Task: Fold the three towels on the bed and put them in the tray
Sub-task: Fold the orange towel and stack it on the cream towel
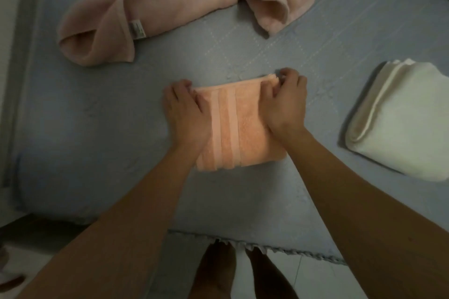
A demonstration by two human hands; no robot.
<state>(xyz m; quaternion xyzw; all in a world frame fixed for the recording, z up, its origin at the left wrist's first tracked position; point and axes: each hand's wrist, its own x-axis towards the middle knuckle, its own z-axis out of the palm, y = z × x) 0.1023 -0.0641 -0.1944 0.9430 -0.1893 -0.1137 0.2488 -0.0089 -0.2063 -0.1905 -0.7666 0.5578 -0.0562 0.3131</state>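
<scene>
Both hands are gripping the folded orange towel (233, 126) mid-bed, left hand (185, 114) and right hand (284, 104) pinching its far corners with curled fingers, its long axis running toward the person, tray not in view.

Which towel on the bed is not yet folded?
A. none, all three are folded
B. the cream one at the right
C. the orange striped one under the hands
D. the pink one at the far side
D: the pink towel lies crumpled and spread loosely, while the orange towel and cream towel are neat folded rectangles.
</scene>
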